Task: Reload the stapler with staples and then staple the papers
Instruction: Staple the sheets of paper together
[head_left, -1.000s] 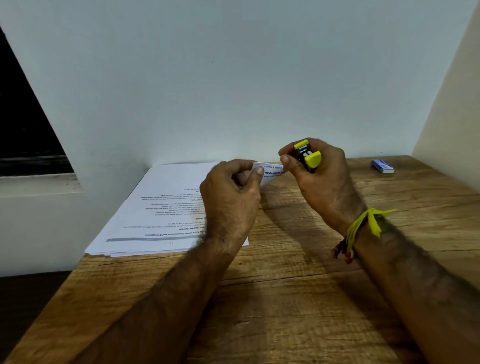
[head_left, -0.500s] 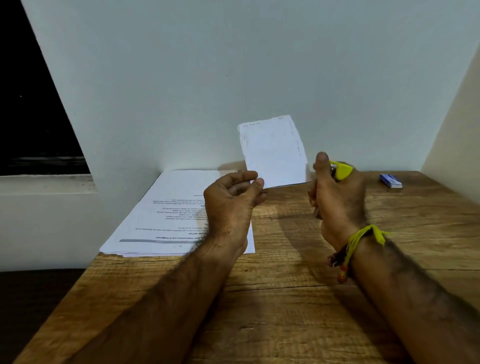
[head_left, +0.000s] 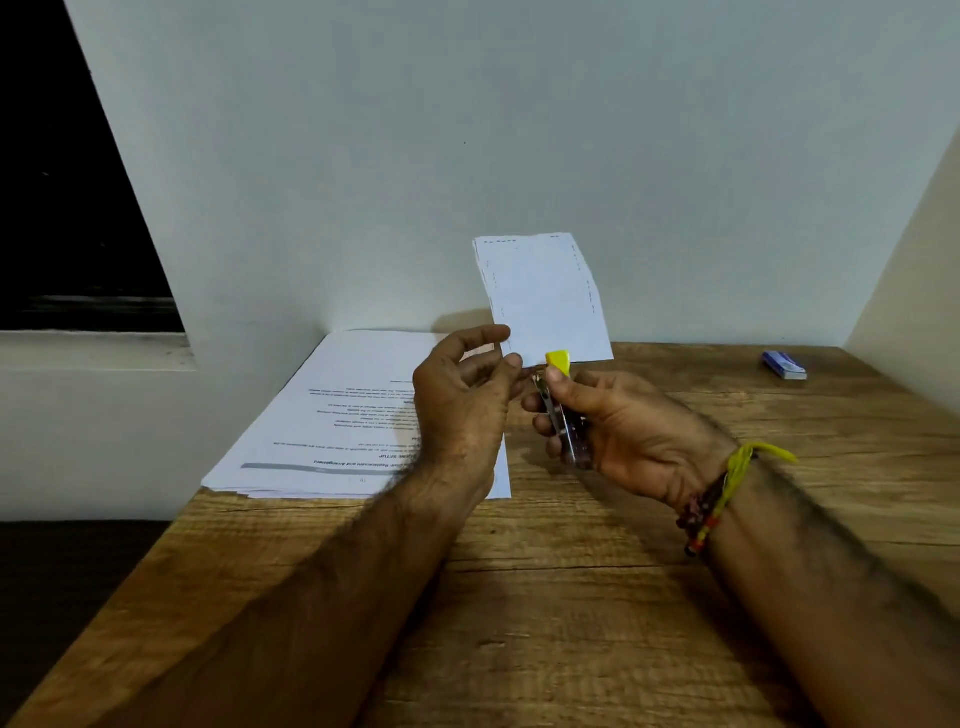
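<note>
The top sheet of the paper stack bears upside-down print, too small and blurred to read.

both hands raised together, left hand pinching, right hand gripping.

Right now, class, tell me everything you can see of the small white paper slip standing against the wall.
The small white paper slip stands upright, leaning on the pale wall behind the wooden table. Short rows of staples line its top and side edges. The left hand pinches its lower left corner.
</note>
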